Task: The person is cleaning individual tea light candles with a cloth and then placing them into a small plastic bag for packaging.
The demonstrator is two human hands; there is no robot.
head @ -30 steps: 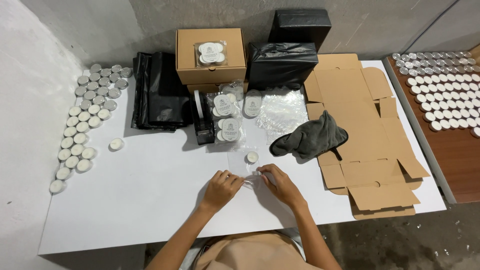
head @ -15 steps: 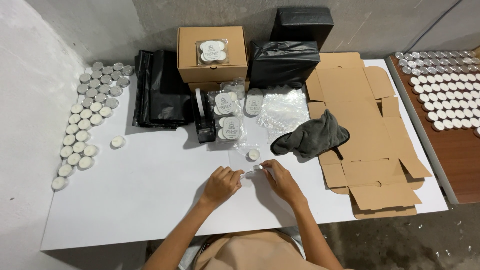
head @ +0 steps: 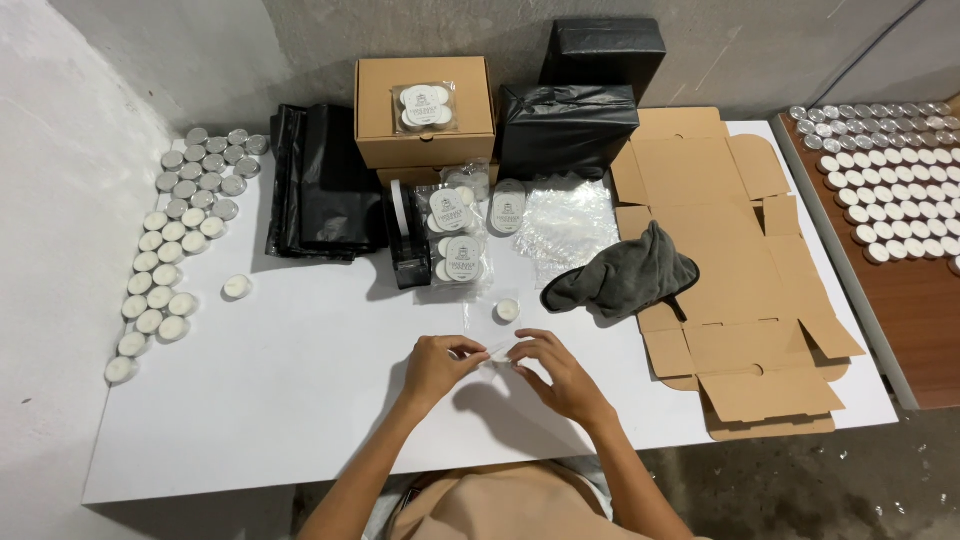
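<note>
My left hand (head: pixel 438 366) and my right hand (head: pixel 556 370) meet over the white table (head: pixel 300 400), both pinching a small clear plastic bag (head: pixel 497 352) between their fingertips. The bag is thin and hard to make out. Just beyond the hands a single white tealight candle (head: pixel 508 310) lies on another clear bag. Packed bags of tealights (head: pixel 458 250) are stacked farther back beside a black tape dispenser (head: pixel 408 240).
Several loose tealights (head: pixel 165 270) line the table's left edge, one apart (head: pixel 236 287). Black plastic bags (head: pixel 320 185), a brown cardboard box (head: pixel 425 110), black wrapped parcels (head: pixel 570 125), clear bags (head: pixel 565 215), a grey cloth (head: pixel 625 275) and flat cardboard (head: pixel 740 300) lie behind and right. More tealights (head: pixel 890 170) cover a brown table.
Both hands stay together on the clear bag, shifting slightly toward me. Nothing else on the table has moved.
</note>
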